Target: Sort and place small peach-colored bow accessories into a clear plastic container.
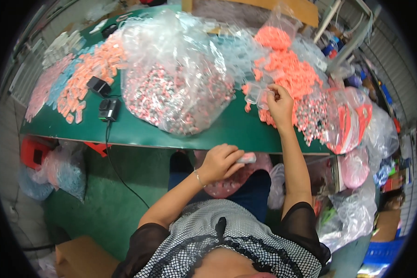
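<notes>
Left hand [219,162] sits low at centre frame, just below the tabletop [236,127] edge, fingers curled around a small pale pink piece [247,158]. Right hand [279,103] is up on the tabletop at centre right, fingertips pinched on the rim of a small clear bag [256,94], right at the edge of the orange pile [289,69]. What it grips inside the bag, I cannot tell.

Dead centre, a big clear sack [178,78] full of small pink and grey bits bulges up and blocks much of the green surface behind it. To its left, two black boxes [104,97] lie close together, and a black cable [118,169] drops from the lower one over the tabletop edge toward the floor. Upper left of the frame: rows of pale pink, blue and orange packets [74,78] spread flat.

Right side is crowded. More bags [345,120] with red and pink parts lean off the tabletop's right end, and crumpled clear plastic [352,217] heaps below them. Under the tabletop, beside the left hand, a pink bag [231,183] rests at the person's lap.

Lower left, a red crate [32,153] and a bag of pink and blue pieces [62,169] sit on the green floor [106,204]. Far right, cluttered shelves [394,139] curve along the frame's rim.
</notes>
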Tool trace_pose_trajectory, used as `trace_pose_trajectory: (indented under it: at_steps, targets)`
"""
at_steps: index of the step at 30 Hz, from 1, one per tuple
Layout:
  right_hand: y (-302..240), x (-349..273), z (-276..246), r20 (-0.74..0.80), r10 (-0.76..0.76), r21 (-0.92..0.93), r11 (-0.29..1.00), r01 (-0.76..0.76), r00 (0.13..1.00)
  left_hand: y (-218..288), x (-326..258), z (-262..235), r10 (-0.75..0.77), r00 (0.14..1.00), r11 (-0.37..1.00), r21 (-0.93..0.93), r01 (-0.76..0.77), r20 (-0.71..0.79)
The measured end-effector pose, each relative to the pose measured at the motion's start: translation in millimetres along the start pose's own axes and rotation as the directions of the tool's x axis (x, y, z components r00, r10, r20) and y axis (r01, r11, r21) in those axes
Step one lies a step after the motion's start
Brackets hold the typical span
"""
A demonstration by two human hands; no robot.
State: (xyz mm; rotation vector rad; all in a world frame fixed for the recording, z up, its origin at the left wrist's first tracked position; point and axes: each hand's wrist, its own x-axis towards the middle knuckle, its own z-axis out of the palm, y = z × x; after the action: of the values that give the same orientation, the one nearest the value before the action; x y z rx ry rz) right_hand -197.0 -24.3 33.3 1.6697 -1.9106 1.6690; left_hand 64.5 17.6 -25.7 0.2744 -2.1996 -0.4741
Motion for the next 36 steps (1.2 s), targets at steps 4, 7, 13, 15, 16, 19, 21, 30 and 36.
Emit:
trace_pose_trajectory:
  at_steps: [4, 7, 13, 15, 16, 19, 21, 30, 36]
  targets:
    - [-10.6, -54.1, -19.1, 0.112, 0.179, -0.013, 0.984, -0.179, 0.977, 0.7, -59.3, 43.6, 0.000, 0.987, 0.995, -0.099, 0.016, 0.160]
    - [-25.9, -81.1, -25.8, 0.140, 0.325, -0.341, 0.903, -0.263, 0.935, -21.7, -100.9, 88.2, -0.313, 0.816, 0.944, 0.065, 0.323, 0.487]
    - [-13.4, -103.6, -15.6, 0.151, 0.223, -0.429, 0.893, -0.139, 0.963, -59.7, -145.3, 155.0, -0.464, 0.574, 0.873, 0.237, 0.427, 0.675]
    - [-7.9, -108.1, -14.9, 0.140, 0.183, -0.386, 0.915, -0.117, 0.973, -57.2, -146.1, 156.9, -0.459, 0.592, 0.881, 0.250, 0.403, 0.662]
    - [-8.0, -108.6, -15.8, 0.140, 0.188, -0.385, 0.915, -0.121, 0.972, -53.2, -143.2, 153.9, -0.455, 0.610, 0.886, 0.266, 0.379, 0.648]
    - [-10.8, -108.5, -13.7, 0.142, 0.177, -0.364, 0.924, -0.115, 0.974, -38.2, -115.2, 130.3, -0.277, 0.745, 0.943, 0.023, 0.332, 0.606]
    - [-1.2, -109.3, -13.6, 0.062, 0.034, -0.355, 0.935, -0.010, 0.997, -12.6, -64.2, 88.6, -0.190, 0.794, 0.942, -0.120, 0.312, 0.578]
    - [-4.1, -107.6, -16.1, 0.088, 0.100, -0.314, 0.947, -0.067, 0.991, -57.6, 94.4, -0.4, -0.241, 0.968, 0.703, 0.675, 0.225, -0.072]
    - [-4.3, -109.7, -16.0, 0.016, 0.004, -0.281, 0.960, 0.001, 1.000, -87.5, 108.0, 10.9, -0.410, 0.911, 0.551, 0.786, 0.279, -0.036]
